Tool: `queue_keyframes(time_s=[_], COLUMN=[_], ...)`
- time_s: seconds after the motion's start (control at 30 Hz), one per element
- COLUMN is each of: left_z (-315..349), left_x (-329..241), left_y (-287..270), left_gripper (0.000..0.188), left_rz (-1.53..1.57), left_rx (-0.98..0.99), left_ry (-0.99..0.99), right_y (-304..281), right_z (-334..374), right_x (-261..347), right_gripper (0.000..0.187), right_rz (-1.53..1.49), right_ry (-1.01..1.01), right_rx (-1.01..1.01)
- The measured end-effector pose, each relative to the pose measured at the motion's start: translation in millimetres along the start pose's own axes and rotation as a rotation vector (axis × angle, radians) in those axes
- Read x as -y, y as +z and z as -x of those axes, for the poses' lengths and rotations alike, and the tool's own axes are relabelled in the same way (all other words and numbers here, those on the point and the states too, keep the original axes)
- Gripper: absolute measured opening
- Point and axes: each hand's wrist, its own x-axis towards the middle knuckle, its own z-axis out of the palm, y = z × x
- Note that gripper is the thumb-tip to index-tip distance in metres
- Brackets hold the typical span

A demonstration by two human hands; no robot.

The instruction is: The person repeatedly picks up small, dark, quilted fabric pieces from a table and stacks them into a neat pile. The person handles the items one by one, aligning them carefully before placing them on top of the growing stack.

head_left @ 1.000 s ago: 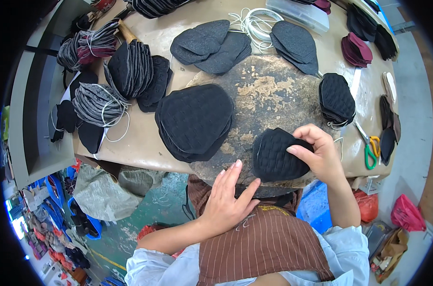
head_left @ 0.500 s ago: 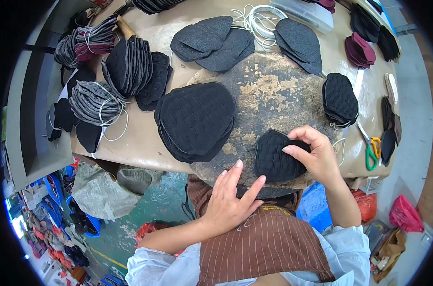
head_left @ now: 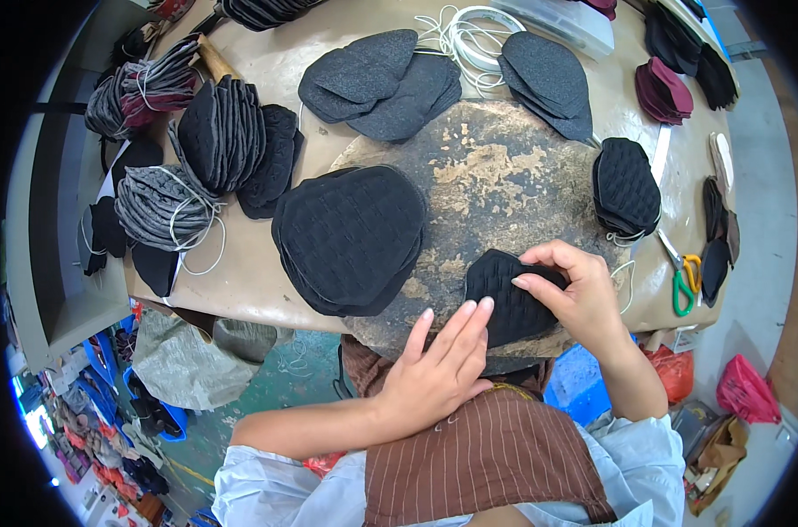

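My right hand [head_left: 576,290] pinches the upper right edge of a black quilted fabric piece [head_left: 513,303] between thumb and fingers. That piece lies at the near right of a worn round board [head_left: 469,167]. Along its lower left edge rests my left hand [head_left: 443,364], fingers stretched out flat, the fingertips at or just over the cloth; whether they press on it I cannot tell. To the left stands a stack of larger black quilted pieces [head_left: 350,233], partly over the board's edge. A smaller tied stack of black quilted pieces [head_left: 625,186] sits at the board's right.
Dark grey foam-like pieces [head_left: 377,83] lie at the back, beside a coil of white cord [head_left: 487,44]. Tied fabric bundles [head_left: 166,206] crowd the left. Scissors [head_left: 682,281] with green and yellow handles lie at the right edge. Maroon pieces [head_left: 662,92] are farther back.
My left hand has moved right and up to the near edge of the quilted piece. My right hand keeps its pinch, and the piece has turned and shifted slightly. The view has tilted a little.
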Motion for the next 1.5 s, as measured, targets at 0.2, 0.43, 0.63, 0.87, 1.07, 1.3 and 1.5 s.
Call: queue_keyframes(time_s=[0.2,0.43,0.63,0.87,1.07,1.3,1.5], left_z=[-34,-50,-38,-30,-11,-1,12], left_x=[1,13,24,53,-8,-7,-14], left_y=[-18,-15,-58,-77,-15,1,4], left_gripper=[0.061,0.068,0.059,0.055,0.057,0.058,0.061], left_rz=[0.225,0.766,0.973,-0.049,0.253,0.244,0.244], left_rx=[0.034,-0.441,-0.727,-0.708,-0.184,-0.187,-0.226], left_ry=[-0.134,-0.181,-0.387,-0.372,-0.128,-0.157,-0.198], right_y=[-11,-24,-59,-113,-109,-85,-74], right_z=[3,21,14,-28,-31,-25,20], right_x=[18,11,16,-34,-20,-13,8], right_gripper=[0.019,0.028,0.035,0.054,0.054,0.045,0.018], right_rz=[0.421,0.076,0.053,0.783,0.713,0.547,-0.187], right_ry=[0.009,-0.391,-0.212,-0.147,0.052,-0.205,-0.088], right_rx=[-0.059,-0.087,-0.188,-0.468,-0.379,-0.57,-0.022])
